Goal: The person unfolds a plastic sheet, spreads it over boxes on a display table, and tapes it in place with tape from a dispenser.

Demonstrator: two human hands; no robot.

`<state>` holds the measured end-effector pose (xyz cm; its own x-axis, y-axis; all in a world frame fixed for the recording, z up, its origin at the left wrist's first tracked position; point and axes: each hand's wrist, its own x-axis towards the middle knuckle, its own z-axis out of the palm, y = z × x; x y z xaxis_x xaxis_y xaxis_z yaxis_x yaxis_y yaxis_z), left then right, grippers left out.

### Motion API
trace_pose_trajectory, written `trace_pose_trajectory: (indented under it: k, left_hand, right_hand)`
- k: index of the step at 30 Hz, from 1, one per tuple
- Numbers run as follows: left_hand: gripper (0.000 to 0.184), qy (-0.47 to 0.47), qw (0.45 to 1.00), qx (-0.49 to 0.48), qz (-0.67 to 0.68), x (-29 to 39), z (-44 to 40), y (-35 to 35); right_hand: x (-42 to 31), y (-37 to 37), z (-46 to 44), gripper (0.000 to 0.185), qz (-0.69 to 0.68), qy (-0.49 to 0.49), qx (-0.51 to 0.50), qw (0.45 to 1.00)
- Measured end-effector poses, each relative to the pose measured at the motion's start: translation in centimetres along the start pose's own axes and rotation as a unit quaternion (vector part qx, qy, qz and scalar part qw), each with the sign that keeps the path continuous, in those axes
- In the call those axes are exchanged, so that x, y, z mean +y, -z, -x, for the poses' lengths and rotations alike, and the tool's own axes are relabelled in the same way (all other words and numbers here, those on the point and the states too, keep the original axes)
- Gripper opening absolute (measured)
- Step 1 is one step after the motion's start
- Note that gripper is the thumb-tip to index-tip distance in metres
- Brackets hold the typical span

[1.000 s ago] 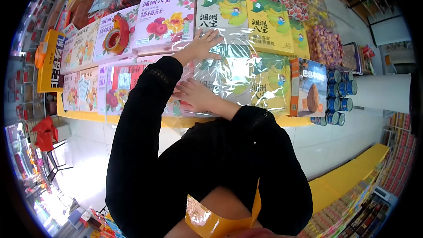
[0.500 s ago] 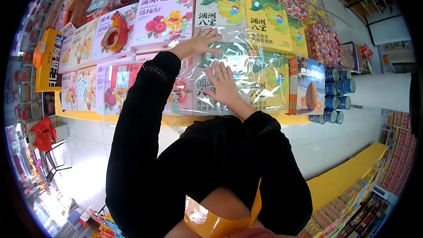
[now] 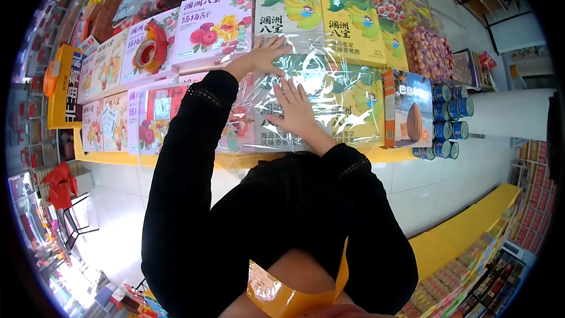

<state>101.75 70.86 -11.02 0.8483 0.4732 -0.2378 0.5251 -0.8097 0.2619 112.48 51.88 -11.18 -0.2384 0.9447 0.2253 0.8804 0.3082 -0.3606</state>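
Note:
Clear plastic film [image 3: 306, 91] lies over the front row of snack boxes, shining with reflections. My left hand [image 3: 265, 58] rests on it with fingers spread, near the lower edge of a green-and-white banana snack box [image 3: 288, 15]. Flat on the film, my right hand [image 3: 299, 112] has its fingers apart, over another banana box beneath. To the right of the first box stands a yellow banana snack box [image 3: 353, 29]. A pink-purple box with fruit pictures [image 3: 215, 26] is beyond my left wrist. A red tape dispenser [image 3: 151, 47] sits on the boxes at left.
An almond box [image 3: 407, 109] stands at the right end, beside stacked blue cans [image 3: 453, 108]. Wrapped candies [image 3: 428, 53] fill a bin behind. A yellow table edge [image 3: 118, 158] runs along the front. A red bag [image 3: 60, 185] is on the left.
The view has shifted slightly, so the boxes sit a little further left. Both hands stay spread on the film, with hardly any movement.

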Motion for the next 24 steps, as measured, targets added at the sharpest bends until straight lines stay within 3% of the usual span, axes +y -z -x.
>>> trace_pose_trajectory:
  k: [9,13,15,19,21,22,24]
  left_hand:
    - [0.080,0.009,0.999,-0.020,0.024,0.3,-0.1,0.4]
    - [0.082,0.003,1.000,0.005,-0.025,0.8,0.3,0.2]
    - [0.082,0.008,0.999,0.018,-0.032,0.8,0.3,-0.2]
    - [0.085,0.006,0.999,0.041,-0.026,0.7,0.3,-0.4]
    - [0.085,0.009,0.999,0.044,-0.019,0.8,0.3,-0.6]
    - [0.084,0.004,0.998,0.057,-0.015,0.8,0.3,-0.7]
    - [0.083,0.001,0.998,0.069,-0.006,0.8,0.6,-0.6]
  right_hand:
    - [0.0,0.0,-0.1,0.074,0.017,-0.004,-0.008,1.000]
    - [0.2,0.2,-0.2,0.072,0.002,-0.015,-0.005,1.000]
    - [1.2,0.9,0.0,0.066,-0.116,-0.007,-0.052,0.992]
    - [2.5,3.5,3.0,0.062,-0.051,-0.023,-0.014,0.998]
    - [3.5,4.1,5.2,0.059,0.008,-0.020,-0.091,0.996]
    - [3.9,4.3,5.6,0.061,-0.030,-0.034,-0.111,0.993]
    - [3.9,5.0,5.9,0.062,-0.020,-0.069,-0.103,0.992]
